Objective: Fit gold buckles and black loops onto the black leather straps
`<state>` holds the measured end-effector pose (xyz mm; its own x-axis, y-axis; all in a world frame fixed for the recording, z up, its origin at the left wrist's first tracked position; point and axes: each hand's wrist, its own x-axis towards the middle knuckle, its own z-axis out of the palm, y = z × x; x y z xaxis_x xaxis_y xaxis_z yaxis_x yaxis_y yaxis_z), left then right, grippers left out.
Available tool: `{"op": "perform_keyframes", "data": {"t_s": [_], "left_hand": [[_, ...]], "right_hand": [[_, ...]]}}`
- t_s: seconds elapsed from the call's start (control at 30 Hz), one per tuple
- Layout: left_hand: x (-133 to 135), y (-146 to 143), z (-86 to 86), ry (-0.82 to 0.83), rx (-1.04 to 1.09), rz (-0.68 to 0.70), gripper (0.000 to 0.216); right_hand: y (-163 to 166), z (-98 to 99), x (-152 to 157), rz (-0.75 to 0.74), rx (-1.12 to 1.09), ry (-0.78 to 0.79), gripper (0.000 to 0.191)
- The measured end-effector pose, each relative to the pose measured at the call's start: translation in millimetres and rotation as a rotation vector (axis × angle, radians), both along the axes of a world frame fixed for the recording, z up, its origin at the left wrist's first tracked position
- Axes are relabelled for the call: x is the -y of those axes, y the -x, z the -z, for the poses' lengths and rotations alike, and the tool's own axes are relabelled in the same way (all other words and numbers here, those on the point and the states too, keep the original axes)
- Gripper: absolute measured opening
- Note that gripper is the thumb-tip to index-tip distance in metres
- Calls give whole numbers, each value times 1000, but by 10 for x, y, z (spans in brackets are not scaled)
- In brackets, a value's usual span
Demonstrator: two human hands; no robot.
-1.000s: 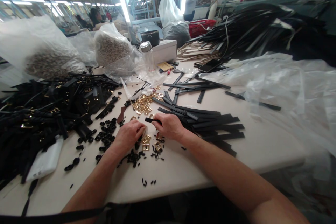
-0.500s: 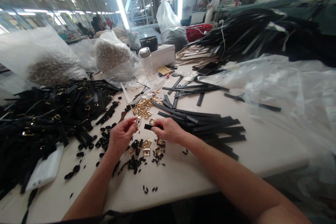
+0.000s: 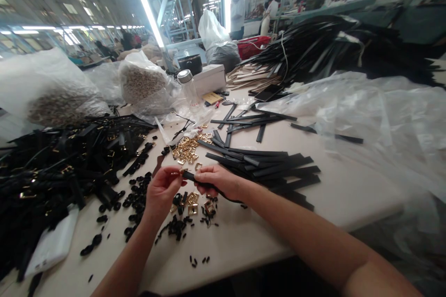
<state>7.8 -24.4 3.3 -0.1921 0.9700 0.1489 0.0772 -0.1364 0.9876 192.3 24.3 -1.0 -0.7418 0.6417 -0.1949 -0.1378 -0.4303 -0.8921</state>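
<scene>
My left hand [image 3: 162, 190] pinches a small gold buckle [image 3: 183, 171] between thumb and fingertips. A black strap [image 3: 189, 176] is gripped in my right hand [image 3: 218, 181]; its short end meets the buckle, and its rest trails back under my wrist. Whether the end is through the buckle, I cannot tell. Just beyond my hands lies a heap of gold buckles [image 3: 188, 148]. Below them are more gold buckles [image 3: 193, 209] and small black loops [image 3: 177, 228]. Right of my hands, flat black straps [image 3: 278, 160] are spread in a loose pile.
On the left lie a large heap of buckled black straps [image 3: 87, 148], round black pieces [image 3: 139, 190] and a white packet [image 3: 54, 241]. A bottle [image 3: 188, 88], a white box [image 3: 211, 79] and filled plastic bags [image 3: 142, 81] stand behind. Clear plastic sheeting [image 3: 383, 116] covers the right side.
The strap end in my right hand has come left against the buckle in my left hand, and the strap's trailing length now shows. The view has shifted slightly.
</scene>
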Motion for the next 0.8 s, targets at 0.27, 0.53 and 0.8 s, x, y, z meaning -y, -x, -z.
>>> {"op": "perform_keyframes", "data": {"t_s": [0.27,0.53,0.8], "left_hand": [[14,-11,31,-150,125,96,8],[28,6,32,-75,167,167,8],[40,-22,25,-258,-38,125,12]], "right_hand": [[-3,-19,17,-60,-63,96,22],[-17,-1,17,-40,-85,-6,24],[-12,8,0,-26,-48,4,25]]}}
